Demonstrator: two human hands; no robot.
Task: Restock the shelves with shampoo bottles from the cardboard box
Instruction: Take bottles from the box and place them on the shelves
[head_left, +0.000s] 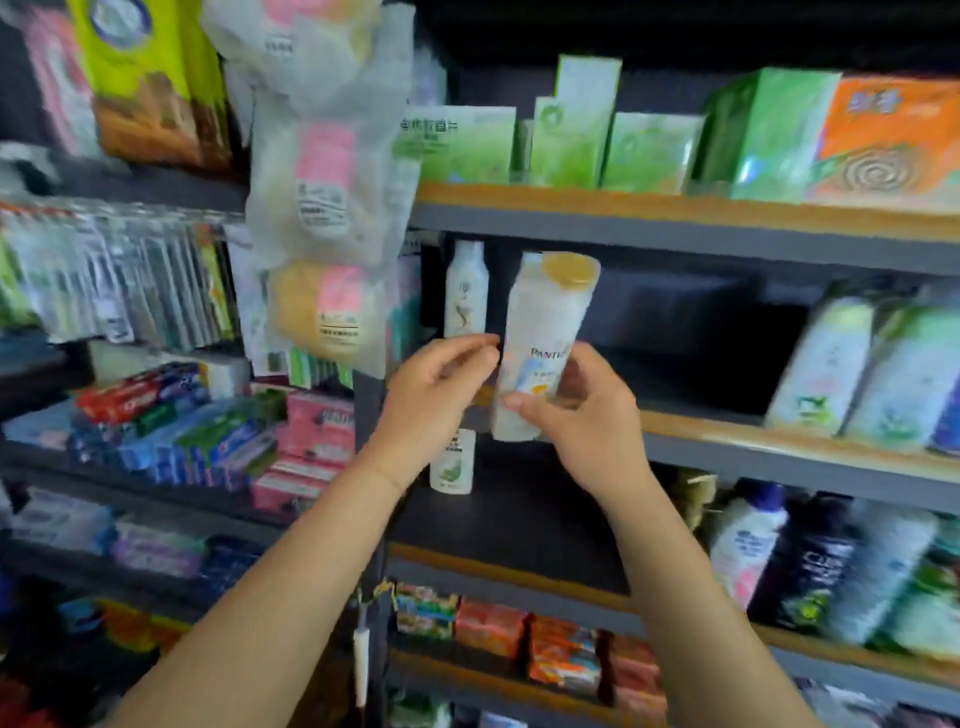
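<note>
A white Pantene shampoo bottle (540, 332) with a gold cap is held upright in front of the middle shelf (779, 431). My right hand (587, 421) grips its lower part, thumb across the front. My left hand (441, 395) is at the bottle's left side with fingertips touching it, fingers loosely bent. A slim white bottle (466, 291) stands at the left end of the same shelf, just behind my left hand. The cardboard box is out of view.
Green and white bottles (872, 369) fill the shelf's right end, with a dark gap between. Green and orange cartons (769, 135) sit above; more bottles (810, 561) stand below. Bagged sponges (327, 218) hang on the upright post; toothpaste boxes (171, 421) lie left.
</note>
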